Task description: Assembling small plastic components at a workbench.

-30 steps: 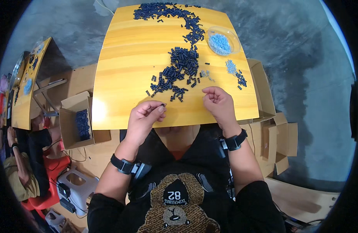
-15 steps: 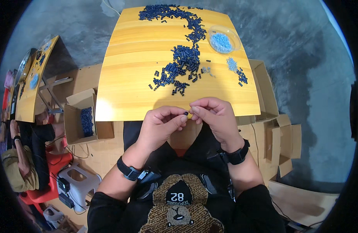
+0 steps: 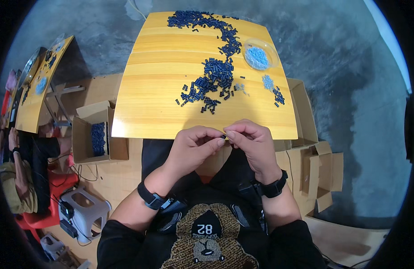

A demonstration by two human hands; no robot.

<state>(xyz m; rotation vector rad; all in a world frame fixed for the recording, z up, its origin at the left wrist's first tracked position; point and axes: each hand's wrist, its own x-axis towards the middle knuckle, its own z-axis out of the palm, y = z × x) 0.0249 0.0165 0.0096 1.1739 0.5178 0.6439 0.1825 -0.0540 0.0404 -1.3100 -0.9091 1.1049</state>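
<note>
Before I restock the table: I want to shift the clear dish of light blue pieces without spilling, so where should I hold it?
Probably grip the clear dish by its bare rim on the right, from the table's right edge. It is shallow and round, so keep it level. Dark pieces crowd its left side.

We are seeing pile of small parts [image 3: 216,74] lying mid-table [image 3: 153,103], dish [image 3: 260,54] sitting to its right. Open box [image 3: 92,136] standing left of table, more boxes [image 3: 312,152] right, stool [image 3: 83,208] lying lower left.
</note>
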